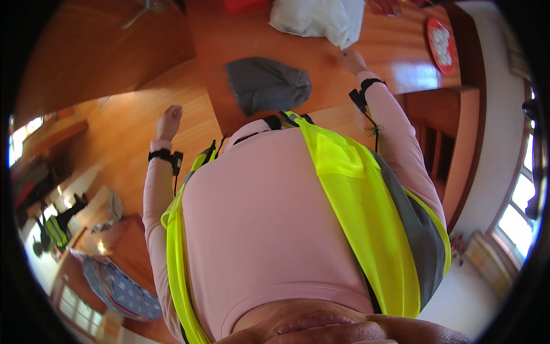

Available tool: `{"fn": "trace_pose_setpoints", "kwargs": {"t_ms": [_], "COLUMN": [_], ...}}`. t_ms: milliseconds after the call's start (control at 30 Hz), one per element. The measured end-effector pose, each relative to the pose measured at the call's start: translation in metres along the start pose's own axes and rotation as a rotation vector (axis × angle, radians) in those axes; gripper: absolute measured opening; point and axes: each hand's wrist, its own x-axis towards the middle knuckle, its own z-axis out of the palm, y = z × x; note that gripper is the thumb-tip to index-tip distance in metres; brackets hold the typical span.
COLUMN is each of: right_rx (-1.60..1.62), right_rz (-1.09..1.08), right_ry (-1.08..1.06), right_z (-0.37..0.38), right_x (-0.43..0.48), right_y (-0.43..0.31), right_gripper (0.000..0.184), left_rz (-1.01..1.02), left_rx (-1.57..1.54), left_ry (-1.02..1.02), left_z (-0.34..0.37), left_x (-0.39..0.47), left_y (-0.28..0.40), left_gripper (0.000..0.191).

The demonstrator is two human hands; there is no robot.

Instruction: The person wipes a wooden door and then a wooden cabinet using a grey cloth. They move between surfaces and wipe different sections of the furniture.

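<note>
My right hand (354,61) is at the lower corner of a white plastic bag (318,19), which tapers to a point between my fingertips. The bag rests on a glossy reddish-brown wooden table (210,38). A grey folded cloth (268,84) lies on the table nearer my body, between my two hands. To the left, my left hand (169,122) hangs beside the table over the wooden floor, fingers curled, with nothing visible in it. Both wrists wear black straps with small devices.
A red oval plate (441,45) of several white round items stands at the table's right. Beyond the bag are red objects (245,5). A wooden cabinet (447,137) stands right, along a wall. Far left, a person in a hi-vis vest (56,232) is near another table.
</note>
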Motion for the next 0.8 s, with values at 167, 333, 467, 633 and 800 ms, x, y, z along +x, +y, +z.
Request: {"fn": "trace_pose_setpoints", "kwargs": {"t_ms": [167, 333, 467, 633, 800], "right_rx": [0.046, 0.071, 0.003, 0.063, 0.2], "right_rz": [-0.349, -0.375, -0.402, -0.394, -0.387], "right_ry": [-0.08, -0.185, -0.218, -0.204, -0.164], "right_z": [0.033, 0.057, 0.063, 0.057, 0.041], "right_x": [0.005, -0.016, -0.042, -0.053, -0.051], "right_y": [-0.061, -0.111, -0.121, -0.11, -0.087], "right_gripper": [0.031, 0.03, 0.032, 0.029, 0.024], "left_rz": [0.029, 0.104, 0.172, 0.148, 0.159], "left_rx": [0.009, 0.078, 0.185, 0.399, 0.019], "left_ry": [-0.008, -0.013, 0.153, 0.13, 0.191], "left_z": [0.015, 0.059, 0.087, 0.099, 0.094], "left_x": [0.04, 0.091, 0.116, 0.119, 0.084], "left_y": [0.067, 0.143, 0.189, 0.209, 0.215], "left_gripper": [0.02, 0.022, 0.018, 0.011, 0.012]}}
